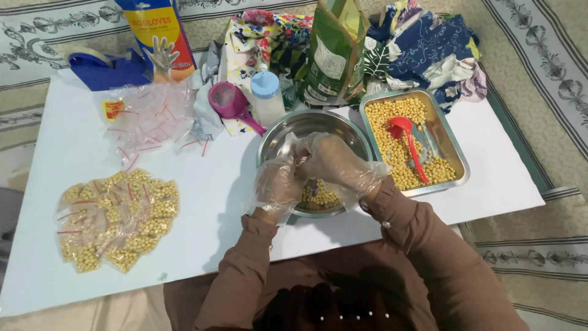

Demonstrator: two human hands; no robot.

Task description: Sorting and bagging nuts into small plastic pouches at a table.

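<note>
On the white tabletop (202,202), far left, we see a pile of small clear bags packed with yellow beans (116,217), near the front-left edge. Behind it sits a blue tape dispenser (104,67), then a heap of empty clear zip bags (150,116) with red strips, and a yellow-and-blue glove box (160,37) standing upright behind them. Next right we note a pink funnel (229,101) lying just beside a clear bottle with a blue cap (267,95). At centre stands a round steel bowl (352,132), with a tall green pouch (335,52) behind it. Both hands wear loose clear plastic gloves and sit over the bowl. The left hand (277,184) has its grip curled closed, and the right hand (334,162) has its grip pressed down, fingers bunched; between them we see a small bag of yellow beans (318,195), low in the bowl's near side, both hands touching it. Right of the bowl, just beside it, a rectangular steel tray (456,150) holds loose yellow beans and a red spoon (407,144) lying in them. Patterned cloth (429,52) is bunched behind the tray.
</note>
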